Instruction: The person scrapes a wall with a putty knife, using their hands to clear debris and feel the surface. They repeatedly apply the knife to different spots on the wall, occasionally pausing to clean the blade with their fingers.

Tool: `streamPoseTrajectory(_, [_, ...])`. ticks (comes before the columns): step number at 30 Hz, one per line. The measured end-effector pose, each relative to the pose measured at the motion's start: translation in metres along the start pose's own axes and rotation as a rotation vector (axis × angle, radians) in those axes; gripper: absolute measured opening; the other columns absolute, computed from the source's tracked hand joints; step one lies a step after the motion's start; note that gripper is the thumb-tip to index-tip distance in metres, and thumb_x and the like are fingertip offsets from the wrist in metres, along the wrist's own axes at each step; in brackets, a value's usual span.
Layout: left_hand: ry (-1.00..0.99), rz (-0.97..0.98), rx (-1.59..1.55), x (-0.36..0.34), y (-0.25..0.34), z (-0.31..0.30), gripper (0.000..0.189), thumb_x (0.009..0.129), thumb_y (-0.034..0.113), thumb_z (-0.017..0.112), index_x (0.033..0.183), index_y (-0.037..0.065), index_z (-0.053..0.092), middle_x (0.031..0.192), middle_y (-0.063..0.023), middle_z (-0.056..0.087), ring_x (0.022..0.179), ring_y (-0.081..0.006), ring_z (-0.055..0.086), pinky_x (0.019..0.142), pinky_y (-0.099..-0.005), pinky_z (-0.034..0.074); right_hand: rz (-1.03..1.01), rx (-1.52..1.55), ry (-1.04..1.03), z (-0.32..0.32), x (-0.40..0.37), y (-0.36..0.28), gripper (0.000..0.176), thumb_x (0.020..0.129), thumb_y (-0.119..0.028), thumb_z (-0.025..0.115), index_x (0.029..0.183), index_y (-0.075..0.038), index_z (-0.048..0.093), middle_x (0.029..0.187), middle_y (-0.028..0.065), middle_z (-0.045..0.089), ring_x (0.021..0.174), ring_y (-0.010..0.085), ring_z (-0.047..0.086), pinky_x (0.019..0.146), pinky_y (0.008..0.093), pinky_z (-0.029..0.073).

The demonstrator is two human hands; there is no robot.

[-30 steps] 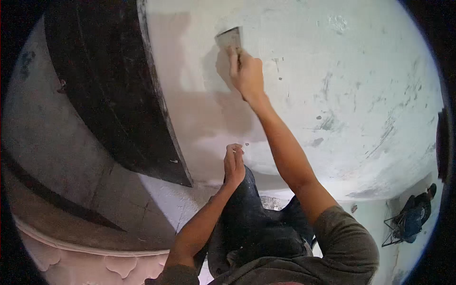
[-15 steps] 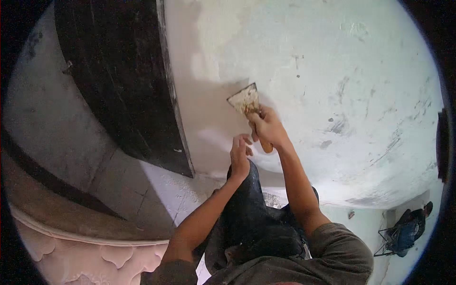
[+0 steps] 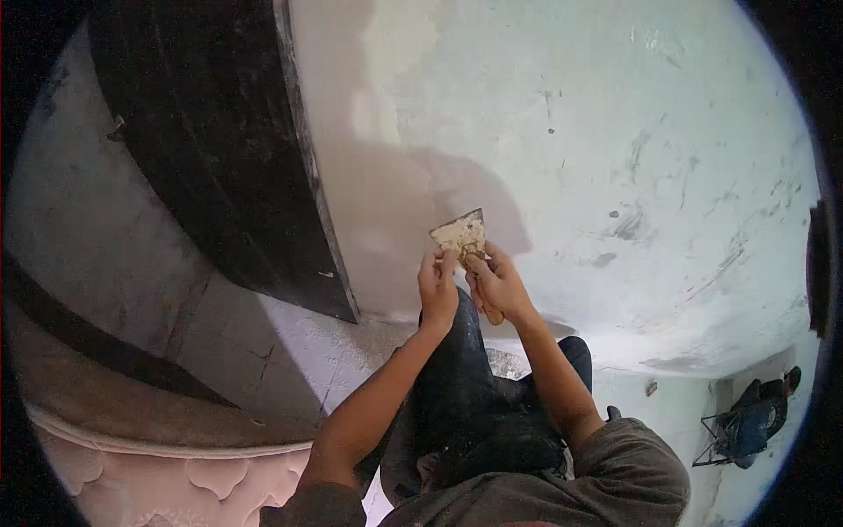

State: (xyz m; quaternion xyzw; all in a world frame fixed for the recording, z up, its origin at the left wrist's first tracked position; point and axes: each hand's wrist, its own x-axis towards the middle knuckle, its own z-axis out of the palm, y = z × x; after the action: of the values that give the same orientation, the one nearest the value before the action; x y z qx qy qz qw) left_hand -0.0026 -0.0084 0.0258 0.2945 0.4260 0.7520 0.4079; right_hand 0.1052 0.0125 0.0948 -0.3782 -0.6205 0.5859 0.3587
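A putty knife with a pale, crusted blade and a wooden handle points up towards the wall. My right hand is wrapped round its handle, thumb near the base of the blade. Beside the lower left edge of the blade is my left hand, its fingers extended upward; whether the fingertips touch the metal is hard to make out. Behind both hands stands the pale wall, patchy and scuffed with grey marks, and a shadow of the hands falls on it.
A dark door stands at the left, its edge near the wall. Tiled floor lies below it, and a pink quilted mattress is at lower left. A dark folding chair stands at far right.
My right hand has lowered the putty knife from the wall towards my body. My left hand has come up beside the blade.
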Motion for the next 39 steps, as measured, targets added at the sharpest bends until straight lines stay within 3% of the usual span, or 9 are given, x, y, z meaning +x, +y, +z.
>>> streamPoseTrajectory(8, [0.053, 0.148, 0.143, 0.003, 0.005, 0.000, 0.032, 0.103, 0.029, 0.041, 0.093, 0.002, 0.056, 0.076, -0.0048, 0.055, 0.065, -0.0125, 0.045, 0.063, -0.0279, 0.040, -0.079, -0.254, -0.036, -0.009, 0.006, 0.015, 0.028, 0.098, -0.027, 0.052, 0.090, -0.001, 0.060, 0.058, 0.0016, 0.054, 0.043, 0.0107, 0.049, 0.042, 0.0280, 0.036])
streamPoseTrajectory(10, [-0.030, 0.241, 0.146, 0.000, -0.001, 0.003, 0.032, 0.103, 0.028, 0.040, 0.100, 0.001, 0.057, 0.083, -0.0065, 0.059, 0.067, -0.0137, 0.047, 0.066, -0.0285, 0.042, -0.360, -0.333, 0.266, -0.004, 0.018, -0.013, 0.031, 0.097, -0.024, 0.053, 0.081, 0.002, 0.059, 0.055, 0.0071, 0.055, 0.046, 0.0142, 0.052, 0.045, 0.0315, 0.037])
streamPoseTrajectory(12, [-0.071, 0.221, 0.209, -0.002, -0.008, 0.003, 0.032, 0.103, 0.027, 0.039, 0.102, 0.002, 0.057, 0.084, -0.0064, 0.060, 0.067, -0.0141, 0.048, 0.066, -0.0291, 0.042, -0.530, -0.523, 0.317, -0.010, 0.045, -0.027, 0.034, 0.100, -0.023, 0.046, 0.080, 0.003, 0.056, 0.051, 0.0054, 0.052, 0.040, 0.0089, 0.049, 0.038, 0.0279, 0.036])
streamPoseTrajectory(18, [-0.106, 0.249, 0.303, -0.002, -0.011, 0.002, 0.033, 0.104, 0.030, 0.036, 0.105, 0.003, 0.056, 0.086, -0.0049, 0.058, 0.066, -0.0114, 0.045, 0.064, -0.0265, 0.040, -0.851, -0.668, 0.539, 0.024, 0.093, -0.099, 0.028, 0.096, -0.016, 0.048, 0.083, 0.006, 0.058, 0.055, 0.0177, 0.055, 0.045, 0.0273, 0.055, 0.047, 0.0367, 0.041])
streamPoseTrajectory(20, [-0.103, 0.240, 0.311, -0.002, -0.011, 0.001, 0.032, 0.104, 0.029, 0.037, 0.106, 0.003, 0.056, 0.087, -0.0075, 0.061, 0.068, -0.0144, 0.049, 0.067, -0.0296, 0.043, -0.790, -0.603, 0.541, 0.038, 0.105, -0.113, 0.021, 0.092, -0.011, 0.051, 0.078, 0.005, 0.054, 0.063, 0.0295, 0.055, 0.060, 0.0470, 0.057, 0.053, 0.0502, 0.044])
streamPoseTrajectory(25, [-0.121, 0.276, 0.364, -0.002, -0.012, 0.002, 0.033, 0.104, 0.030, 0.039, 0.105, 0.001, 0.055, 0.086, -0.0104, 0.060, 0.075, -0.0186, 0.054, 0.072, -0.0322, 0.045, -0.807, -0.612, 0.580, 0.061, 0.099, -0.118, 0.025, 0.093, -0.013, 0.050, 0.077, 0.005, 0.055, 0.064, 0.0292, 0.055, 0.062, 0.0463, 0.058, 0.054, 0.0494, 0.044])
streamPoseTrajectory(27, [-0.124, 0.291, 0.360, -0.003, -0.011, 0.002, 0.033, 0.104, 0.030, 0.040, 0.105, 0.001, 0.054, 0.087, -0.0112, 0.060, 0.077, -0.0196, 0.055, 0.073, -0.0328, 0.045, -0.691, -0.492, 0.622, 0.054, 0.091, -0.115, 0.029, 0.095, -0.017, 0.048, 0.079, 0.005, 0.057, 0.057, 0.0236, 0.053, 0.052, 0.0393, 0.057, 0.051, 0.0427, 0.043])
streamPoseTrajectory(31, [-0.140, 0.249, 0.375, -0.004, -0.010, 0.003, 0.032, 0.103, 0.029, 0.040, 0.104, 0.000, 0.054, 0.089, -0.0128, 0.060, 0.080, -0.0210, 0.057, 0.076, -0.0338, 0.045, -0.883, -0.586, 0.648, 0.051, 0.112, -0.120, 0.029, 0.095, -0.018, 0.048, 0.080, 0.006, 0.057, 0.057, 0.0218, 0.055, 0.048, 0.0320, 0.057, 0.050, 0.0405, 0.043])
streamPoseTrajectory(39, [-0.118, 0.326, 0.365, 0.000, -0.008, 0.002, 0.032, 0.103, 0.029, 0.040, 0.106, 0.000, 0.054, 0.087, -0.0128, 0.060, 0.080, -0.0226, 0.057, 0.076, -0.0347, 0.045, -0.750, -0.468, 0.584, 0.037, 0.102, -0.120, 0.033, 0.096, -0.020, 0.049, 0.079, 0.006, 0.058, 0.051, 0.0128, 0.054, 0.036, 0.0197, 0.052, 0.041, 0.0365, 0.042])
